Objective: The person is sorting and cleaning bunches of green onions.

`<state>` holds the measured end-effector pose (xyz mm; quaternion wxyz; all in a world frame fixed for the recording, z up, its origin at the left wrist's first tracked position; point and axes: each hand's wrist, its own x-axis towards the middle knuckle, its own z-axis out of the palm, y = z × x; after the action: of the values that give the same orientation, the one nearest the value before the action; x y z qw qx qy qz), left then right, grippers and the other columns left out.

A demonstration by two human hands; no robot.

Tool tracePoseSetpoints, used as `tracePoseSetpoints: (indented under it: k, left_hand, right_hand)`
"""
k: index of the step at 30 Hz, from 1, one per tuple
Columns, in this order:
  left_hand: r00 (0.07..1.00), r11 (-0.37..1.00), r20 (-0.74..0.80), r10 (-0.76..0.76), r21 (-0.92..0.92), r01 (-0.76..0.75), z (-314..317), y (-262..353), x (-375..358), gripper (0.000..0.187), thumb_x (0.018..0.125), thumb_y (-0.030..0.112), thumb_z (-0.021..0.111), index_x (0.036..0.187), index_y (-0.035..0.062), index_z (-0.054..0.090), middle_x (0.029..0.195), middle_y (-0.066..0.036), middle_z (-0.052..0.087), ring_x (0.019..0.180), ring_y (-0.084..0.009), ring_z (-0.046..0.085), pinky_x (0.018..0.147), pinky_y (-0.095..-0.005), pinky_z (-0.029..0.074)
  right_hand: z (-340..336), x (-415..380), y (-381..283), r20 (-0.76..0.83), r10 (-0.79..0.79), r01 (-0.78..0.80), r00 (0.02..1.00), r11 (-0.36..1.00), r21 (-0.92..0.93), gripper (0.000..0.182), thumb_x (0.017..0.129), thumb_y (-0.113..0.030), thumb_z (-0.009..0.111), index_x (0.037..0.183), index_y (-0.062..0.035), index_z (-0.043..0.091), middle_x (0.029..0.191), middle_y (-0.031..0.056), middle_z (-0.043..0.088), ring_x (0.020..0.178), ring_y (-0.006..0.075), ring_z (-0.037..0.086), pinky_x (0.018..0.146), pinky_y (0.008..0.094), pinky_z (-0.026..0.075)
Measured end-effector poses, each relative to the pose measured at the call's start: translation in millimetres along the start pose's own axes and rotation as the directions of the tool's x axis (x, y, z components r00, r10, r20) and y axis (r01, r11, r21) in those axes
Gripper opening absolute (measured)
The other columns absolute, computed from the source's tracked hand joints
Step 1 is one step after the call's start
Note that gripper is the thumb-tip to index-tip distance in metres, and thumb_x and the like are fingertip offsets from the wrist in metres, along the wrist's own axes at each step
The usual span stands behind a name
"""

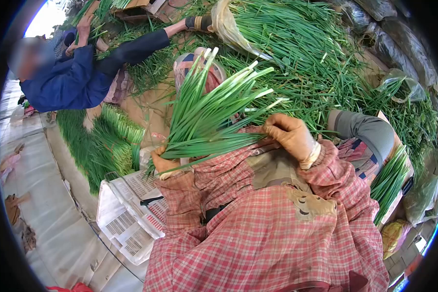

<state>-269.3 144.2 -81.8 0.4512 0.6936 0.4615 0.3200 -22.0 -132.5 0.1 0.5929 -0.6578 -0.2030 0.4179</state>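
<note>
A bunch of green chives (204, 114) with pale stem ends fans out above my lap. My left hand (163, 163), in an orange-tan glove, is closed around the gathered leaves at the bunch's lower left. At its right side my right hand (289, 138), gloved the same way, is closed in a pinch where the lowest chives end. Its fingertips partly hide what lies between them. A checked red garment (258, 228) covers my lap and arms just below both hands.
A big heap of loose chives (287, 39) spreads ahead of me. Tied chive bundles (114, 141) lie at left, near a printed white box (126, 214). Another person (78, 82) sits at upper left, handling greens. More chives (394, 180) lie at my right.
</note>
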Motion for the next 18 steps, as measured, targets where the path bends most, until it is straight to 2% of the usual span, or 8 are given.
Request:
tracePoseSetpoints:
  k: [3,7,9,10,12,15,17,18]
  left_hand:
    - [0.958,0.767,0.117,-0.262,-0.578,0.28,-19,-51,22,0.027,0.072,0.001,0.062,0.091,0.0017,0.043,0.083,-0.004,0.055,0.075,-0.0141,0.054,0.069,-0.038,0.052]
    - [0.984,0.887,0.043,-0.175,-0.426,0.176,2,-7,11,0.024,0.072,-0.003,0.059,0.08,0.0062,0.038,0.073,-0.001,0.046,0.065,-0.0121,0.045,0.066,-0.0318,0.05]
    - [0.999,0.984,-0.018,-0.042,-0.176,0.038,0,-14,13,0.024,0.073,-0.005,0.056,0.074,0.0087,0.037,0.067,0.001,0.042,0.06,-0.0107,0.04,0.064,-0.0291,0.048]
    - [0.999,1.0,-0.054,0.008,-0.011,-0.009,1,-10,10,0.023,0.073,-0.005,0.056,0.073,0.0088,0.037,0.066,0.001,0.042,0.06,-0.0108,0.04,0.064,-0.0289,0.048]
    - [0.996,0.994,-0.087,0.023,0.108,-0.014,1,-12,9,0.02,0.075,-0.003,0.054,0.072,0.009,0.038,0.065,0.0,0.042,0.06,-0.0115,0.04,0.064,-0.0295,0.048]
    - [0.967,0.949,-0.115,-0.226,-0.249,0.193,7,-14,11,0.013,0.078,0.007,0.049,0.07,0.0092,0.039,0.065,-0.001,0.043,0.06,-0.0134,0.044,0.065,-0.0317,0.049]
    - [0.831,0.604,-0.057,-0.553,-0.715,0.353,18,21,11,0.015,0.081,0.014,0.043,0.068,0.0095,0.038,0.066,-0.002,0.045,0.062,-0.0148,0.048,0.065,-0.0332,0.05]
    - [0.877,0.728,-0.131,-0.462,-0.621,0.291,13,6,12,0.021,0.082,0.019,0.038,0.063,0.0102,0.036,0.066,-0.004,0.05,0.067,-0.0177,0.055,0.068,-0.0367,0.052]
  right_hand:
    - [-2,3,-42,-0.085,-0.05,0.017,0.995,0.936,-0.35,0.021,0.08,-0.014,0.061,0.1,-0.0077,0.058,0.071,0.0043,0.06,0.062,0.0105,0.057,0.055,0.0241,0.044]
    - [19,37,-7,0.074,-0.411,0.306,0.909,0.535,-0.788,0.022,0.075,-0.022,0.063,0.094,-0.0103,0.062,0.076,0.0137,0.06,0.067,0.0286,0.059,0.059,0.0358,0.046]
    - [13,39,-1,-0.057,-0.422,0.308,0.905,0.741,-0.596,0.015,0.078,-0.02,0.061,0.083,-0.0064,0.062,0.071,0.0101,0.059,0.062,0.024,0.058,0.056,0.0338,0.046]
    - [6,34,-9,-0.135,-0.121,0.109,0.983,0.99,-0.087,0.014,0.08,-0.018,0.059,0.075,-0.0046,0.061,0.066,0.0041,0.056,0.057,0.0139,0.054,0.05,0.028,0.043]
    - [-27,23,-25,-0.088,0.095,-0.072,0.992,0.97,0.232,0.013,0.084,-0.018,0.056,0.08,-0.0059,0.061,0.068,0.0006,0.057,0.054,0.0057,0.048,0.047,0.0195,0.037]
    - [-69,5,-13,-0.095,-0.01,0.067,0.995,0.779,0.624,0.015,0.086,-0.02,0.054,0.082,-0.0058,0.056,0.059,-0.0025,0.045,0.045,0.0083,0.037,0.043,0.0226,0.03]
    - [-102,-12,-16,-0.186,-0.065,0.177,0.98,0.704,0.688,0.015,0.086,-0.021,0.053,0.082,-0.0064,0.053,0.057,-0.0028,0.042,0.042,0.0068,0.032,0.043,0.0224,0.027]
    - [-122,-19,-10,-0.293,-0.118,0.291,0.949,0.682,0.671,0.016,0.086,-0.021,0.053,0.08,-0.0067,0.051,0.057,-0.0033,0.041,0.042,0.0061,0.03,0.042,0.022,0.025]
